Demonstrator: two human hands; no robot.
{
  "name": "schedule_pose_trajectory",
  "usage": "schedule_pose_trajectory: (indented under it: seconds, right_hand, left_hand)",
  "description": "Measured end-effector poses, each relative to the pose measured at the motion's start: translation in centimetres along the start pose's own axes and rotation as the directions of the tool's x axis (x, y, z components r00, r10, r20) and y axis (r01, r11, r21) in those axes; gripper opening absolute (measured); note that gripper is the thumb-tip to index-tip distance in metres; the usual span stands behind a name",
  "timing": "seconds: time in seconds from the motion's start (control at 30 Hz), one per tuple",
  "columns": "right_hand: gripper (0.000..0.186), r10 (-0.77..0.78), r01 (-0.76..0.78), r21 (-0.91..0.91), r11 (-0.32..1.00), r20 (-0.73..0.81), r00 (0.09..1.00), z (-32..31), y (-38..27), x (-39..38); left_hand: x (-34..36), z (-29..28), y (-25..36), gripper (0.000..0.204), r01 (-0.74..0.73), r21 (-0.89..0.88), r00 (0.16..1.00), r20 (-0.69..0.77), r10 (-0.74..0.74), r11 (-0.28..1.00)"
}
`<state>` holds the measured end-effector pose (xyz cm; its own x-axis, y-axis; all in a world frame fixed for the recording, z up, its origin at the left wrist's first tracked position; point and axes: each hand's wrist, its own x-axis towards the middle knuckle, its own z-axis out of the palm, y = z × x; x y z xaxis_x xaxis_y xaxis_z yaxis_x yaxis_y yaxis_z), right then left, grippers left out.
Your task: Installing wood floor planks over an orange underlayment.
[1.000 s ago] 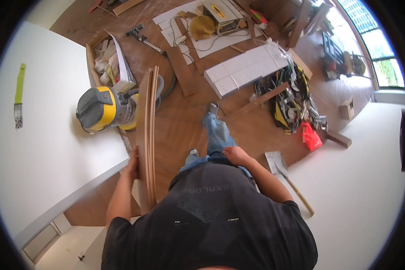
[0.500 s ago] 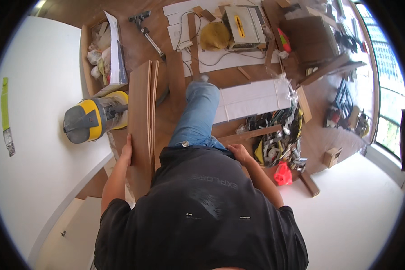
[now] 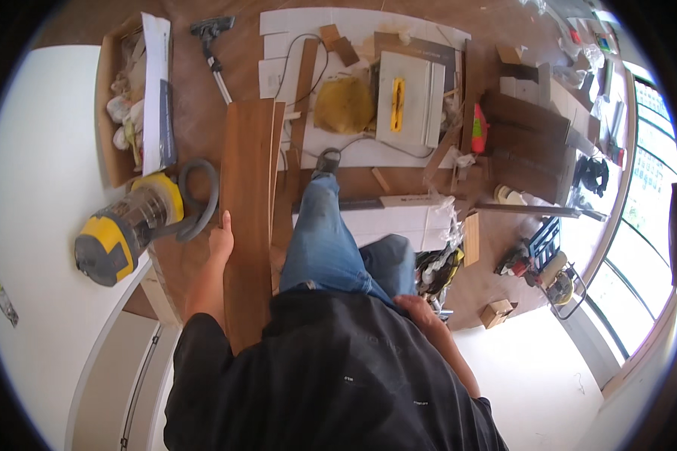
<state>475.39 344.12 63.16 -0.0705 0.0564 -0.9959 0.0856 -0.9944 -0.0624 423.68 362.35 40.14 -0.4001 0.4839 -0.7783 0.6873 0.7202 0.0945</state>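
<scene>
Several long brown wooden planks (image 3: 247, 173) stand in a thin stack along my left side, their far ends fanned slightly apart. My left hand (image 3: 222, 237) is closed round the outer edge of the stack, with the thumb or a finger showing at the edge. The hidden fingers appear to be under or behind the boards. My right hand (image 3: 420, 310) hangs beside my right thigh, at the hem of my shirt. Its fingers are mostly out of sight, and no object shows in it.
A yellow and grey vacuum cleaner (image 3: 113, 240) with a grey hose (image 3: 207, 188) stands at the left, below a cardboard box (image 3: 113, 158) of rubbish. Ahead is a table saw (image 3: 414, 98) on white sheeting, with a cable. A long white carton (image 3: 421, 218) and tools lie to the right.
I have stepped forward, one foot now reaching towards the white sheeting and the other knee raised. The planks have come along in my left hand. My right hand has dropped from the hip beside the thigh.
</scene>
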Motion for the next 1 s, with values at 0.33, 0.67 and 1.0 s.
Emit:
schedule_pose_trajectory:
  seconds: [0.33, 0.67, 1.0]
  right_hand:
    - [0.025, -0.394, 0.239, -0.438, 0.867, -0.305, 0.867, -28.7, -16.0, 13.0]
    - [0.043, -0.956, 0.12, -0.987, 0.11, -0.072, 0.284, -53.6, -52.4, 56.3]
    - [0.05, -0.832, 0.281, -0.937, 0.208, -0.018, 0.555, -55.7, -61.6, 73.8]
  left_hand:
    - [3.0, 10.7, 8.3, 0.09, 0.06, -0.129, 0.982, -0.17, -0.082, 0.99]
    - [17.3, 32.9, 6.4, 0.08, 0.075, -0.289, 0.935, -0.311, -0.168, 0.954]
    - [26.2, 48.6, -1.4, 0.079, 0.142, -0.357, 0.936, -0.254, -0.243, 0.923]
